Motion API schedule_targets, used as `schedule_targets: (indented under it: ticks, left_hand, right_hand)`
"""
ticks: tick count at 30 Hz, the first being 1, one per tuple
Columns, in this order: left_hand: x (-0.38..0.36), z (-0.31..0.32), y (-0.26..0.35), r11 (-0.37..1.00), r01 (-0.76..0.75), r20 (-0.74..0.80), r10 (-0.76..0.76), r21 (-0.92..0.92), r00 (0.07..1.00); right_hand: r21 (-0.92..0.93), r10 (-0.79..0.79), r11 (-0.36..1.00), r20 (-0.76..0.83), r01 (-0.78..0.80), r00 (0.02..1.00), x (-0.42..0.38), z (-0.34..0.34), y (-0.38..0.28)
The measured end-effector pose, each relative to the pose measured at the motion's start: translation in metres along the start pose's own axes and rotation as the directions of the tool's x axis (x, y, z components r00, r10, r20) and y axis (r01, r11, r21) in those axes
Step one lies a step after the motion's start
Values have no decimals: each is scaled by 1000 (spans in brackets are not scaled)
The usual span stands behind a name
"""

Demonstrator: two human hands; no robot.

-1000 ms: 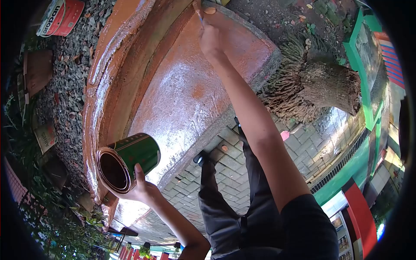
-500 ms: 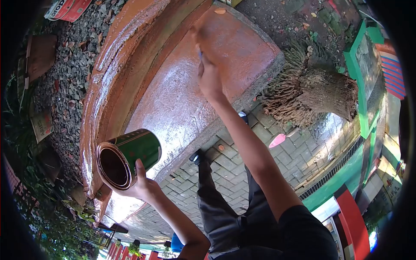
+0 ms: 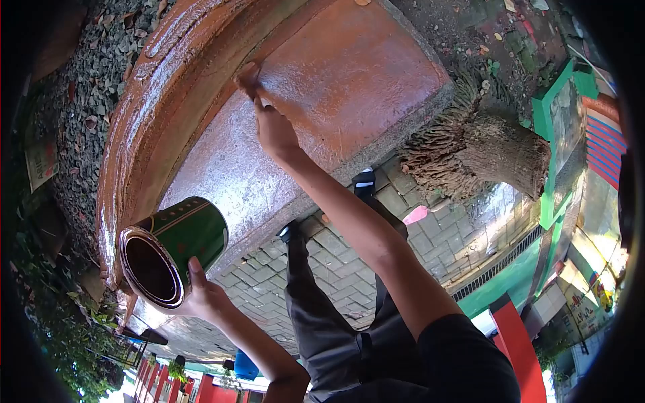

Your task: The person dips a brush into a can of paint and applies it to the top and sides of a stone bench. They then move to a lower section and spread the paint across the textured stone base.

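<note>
Nearest: my dark trousers (image 3: 319, 316) and short dark sleeve (image 3: 463, 356). Left hand (image 3: 205, 301) holds green can (image 3: 198, 232), tilted, open mouth toward me, rim smeared, inside dark; contents can't tell. Left thumb on can's side, other fingers mostly hidden behind it; hand clamped on can.

Right hand (image 3: 277, 133), arm stretched forward, fingers closed together round handle of brush (image 3: 248, 79). Brush head at inner edge of slab (image 3: 363, 64), by the raised curb (image 3: 158, 101); brush blurred, exact contact can't tell. Slab reddish-brown, glossy, pale glare on the part near can. Curb curves along slab's left side, wet-looking.

Beyond slab's near edge: grey pavers (image 3: 336, 258), my two dark shoes, pink item (image 3: 416, 214) lying on pavers. Stump (image 3: 504, 148) with rough roots just beside slab's right corner. Gravel (image 3: 94, 80) with dry leaves left of curb. Farther off: green frame (image 3: 547, 127) right of stump, blue object (image 3: 245, 366) and red posts at bottom edge.
</note>
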State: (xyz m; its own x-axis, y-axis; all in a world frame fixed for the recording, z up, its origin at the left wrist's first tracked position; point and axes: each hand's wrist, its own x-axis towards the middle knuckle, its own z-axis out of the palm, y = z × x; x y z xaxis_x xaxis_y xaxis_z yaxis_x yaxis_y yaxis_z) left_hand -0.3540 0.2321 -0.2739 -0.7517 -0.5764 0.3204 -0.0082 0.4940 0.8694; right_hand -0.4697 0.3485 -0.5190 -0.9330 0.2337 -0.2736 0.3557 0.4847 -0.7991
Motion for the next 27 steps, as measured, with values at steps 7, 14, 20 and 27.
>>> schedule_targets:
  ticks: [7, 14, 20, 27]
  left_hand:
    - [2, -16, -7, 998, -54, 75, 56, -23, 996]
    - [2, -84, -43, 996, -46, 48, 50, -81, 998]
    - [21, -190, -111, 983, 28, 126, -51, 180, 991]
    - [72, -267, -165, 988, 2, 92, -16, 156, 996]
  right_hand:
    - [54, 12, 999, -172, -2, 985, -16, -55, 5]
    - [47, 28, 999, -201, -19, 979, -12, 31, -29]
    - [352, 33, 936, -131, 15, 991, -81, 139, -76]
    - [731, 41, 680, 36, -54, 999, -151, 250, -103]
